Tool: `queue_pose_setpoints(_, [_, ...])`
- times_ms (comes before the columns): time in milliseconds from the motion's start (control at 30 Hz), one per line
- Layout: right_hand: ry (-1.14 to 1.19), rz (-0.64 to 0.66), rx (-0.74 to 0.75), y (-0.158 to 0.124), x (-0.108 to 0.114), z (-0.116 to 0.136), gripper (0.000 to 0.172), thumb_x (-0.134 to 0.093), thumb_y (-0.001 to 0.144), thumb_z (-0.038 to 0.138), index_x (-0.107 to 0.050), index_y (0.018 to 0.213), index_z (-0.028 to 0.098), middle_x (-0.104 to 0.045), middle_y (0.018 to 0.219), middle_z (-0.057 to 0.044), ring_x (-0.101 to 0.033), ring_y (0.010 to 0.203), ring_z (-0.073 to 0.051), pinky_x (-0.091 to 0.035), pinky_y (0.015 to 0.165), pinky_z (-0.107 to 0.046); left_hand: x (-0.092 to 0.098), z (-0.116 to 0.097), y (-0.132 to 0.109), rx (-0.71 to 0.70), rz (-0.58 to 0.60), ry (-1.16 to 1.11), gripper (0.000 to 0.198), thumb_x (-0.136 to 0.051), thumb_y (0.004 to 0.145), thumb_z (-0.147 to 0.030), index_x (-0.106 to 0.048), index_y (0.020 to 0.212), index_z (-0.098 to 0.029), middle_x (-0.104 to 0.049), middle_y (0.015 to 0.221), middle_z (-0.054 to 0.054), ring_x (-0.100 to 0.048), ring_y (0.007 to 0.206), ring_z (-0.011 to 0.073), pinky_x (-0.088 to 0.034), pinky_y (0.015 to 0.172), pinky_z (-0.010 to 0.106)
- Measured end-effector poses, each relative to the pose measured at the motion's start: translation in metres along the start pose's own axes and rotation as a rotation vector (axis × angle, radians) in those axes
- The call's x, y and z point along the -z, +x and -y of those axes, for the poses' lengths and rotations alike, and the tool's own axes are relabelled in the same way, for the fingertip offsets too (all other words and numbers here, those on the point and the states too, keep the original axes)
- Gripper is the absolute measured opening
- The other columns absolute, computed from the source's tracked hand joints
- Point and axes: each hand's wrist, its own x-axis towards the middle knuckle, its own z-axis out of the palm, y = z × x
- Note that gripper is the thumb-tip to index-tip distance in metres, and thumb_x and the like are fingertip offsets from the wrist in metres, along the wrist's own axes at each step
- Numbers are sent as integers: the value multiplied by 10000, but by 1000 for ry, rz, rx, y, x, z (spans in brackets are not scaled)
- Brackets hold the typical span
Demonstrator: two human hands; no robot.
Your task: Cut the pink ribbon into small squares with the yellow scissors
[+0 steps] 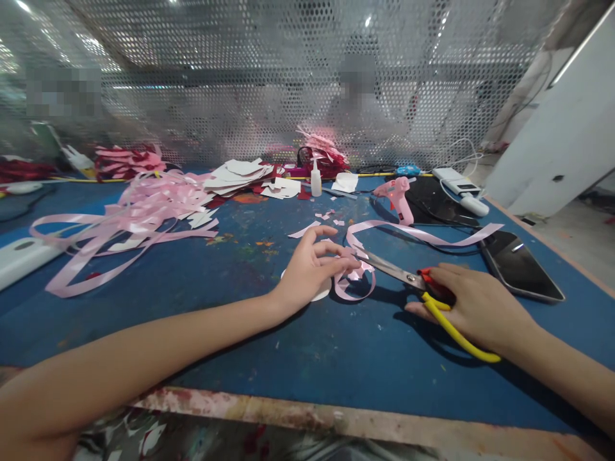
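Note:
My left hand (310, 272) rests on the blue table (307, 346), pinching a looped pink ribbon (358, 275) over a small white disc (321, 293). The ribbon's free end runs right toward a phone. My right hand (473, 304) grips scissors (408, 275) with yellow and red handles. Their blades point left and meet the ribbon just beside my left fingertips.
A pink glue gun (398, 197) and a small glue bottle (316, 180) stand behind the ribbon. A black phone (519, 264) lies at right, white chargers (459, 186) beyond it. A pile of pink ribbon (139, 214) and white paper pieces (245, 174) lie at left. A perforated metal screen (269, 77) backs the table, with people behind it.

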Motion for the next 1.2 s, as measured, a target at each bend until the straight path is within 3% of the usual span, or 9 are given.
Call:
queue_pose_setpoints(133, [-55, 28, -60, -1, -1, 0, 461, -451, 756, 653, -443, 607, 217, -537, 620, -2, -511, 534, -167, -259, 492, -258, 2, -1, 1, -15, -9, 45, 470, -713, 690, -150, -387, 1026, -195, -647, 755, -10, -683, 717, 176, -519, 658, 284])
queue_pose_setpoints(433, [-94, 5, 73, -2, 1, 5, 469, -416, 785, 645, -481, 614, 213, -567, 593, -7, -541, 518, -180, -202, 479, -250, 0, -4, -1, 44, 44, 85, 487, -725, 641, -108, -406, 1001, -182, -676, 725, -1, -665, 679, 144, -517, 638, 252])
queue_pose_setpoints(733, [-143, -38, 102, -4, -2, 2, 511, -389, 808, 629, -494, 541, 207, -551, 505, -8, -509, 426, -161, -145, 462, -252, -1, -4, -2, 37, 49, 122, 493, -730, 653, -133, -396, 1011, -189, -683, 719, 5, -668, 655, 156, -502, 616, 255])
queue_pose_setpoints(1200, [-109, 13, 47, 0, -2, -1, 550, -363, 807, 669, -502, 555, 201, -543, 515, -12, -484, 445, -144, -182, 465, -252, -3, -5, -2, 43, 56, 86, 455, -709, 668, -138, -401, 999, -193, -640, 762, -1, -669, 689, 163, -510, 583, 248])
